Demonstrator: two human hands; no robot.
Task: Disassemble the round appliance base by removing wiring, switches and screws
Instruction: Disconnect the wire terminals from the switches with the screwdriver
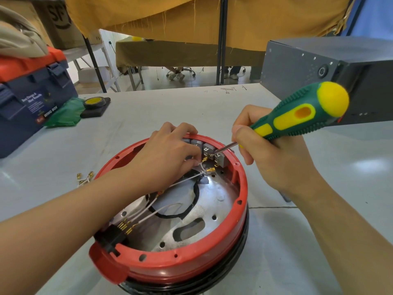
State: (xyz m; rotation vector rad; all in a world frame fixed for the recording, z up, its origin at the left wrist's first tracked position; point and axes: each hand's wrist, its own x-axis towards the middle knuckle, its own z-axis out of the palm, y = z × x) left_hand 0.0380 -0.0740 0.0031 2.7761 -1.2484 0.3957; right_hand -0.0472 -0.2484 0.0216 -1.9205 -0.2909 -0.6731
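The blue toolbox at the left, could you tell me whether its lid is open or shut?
Shut: the toolbox has its orange lid down flat, both blue latches lying over the front.

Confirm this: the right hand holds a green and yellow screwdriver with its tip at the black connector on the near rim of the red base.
Not quite. The head view shows the right hand holding the screwdriver with its tip at the grey switches on the far rim of the red base, not the black connector.

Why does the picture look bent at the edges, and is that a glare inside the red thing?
Head view: the wide-angle lens bows the table edges; light glares off the metal plate inside the round base; the screwdriver handle looms large, near the lens.
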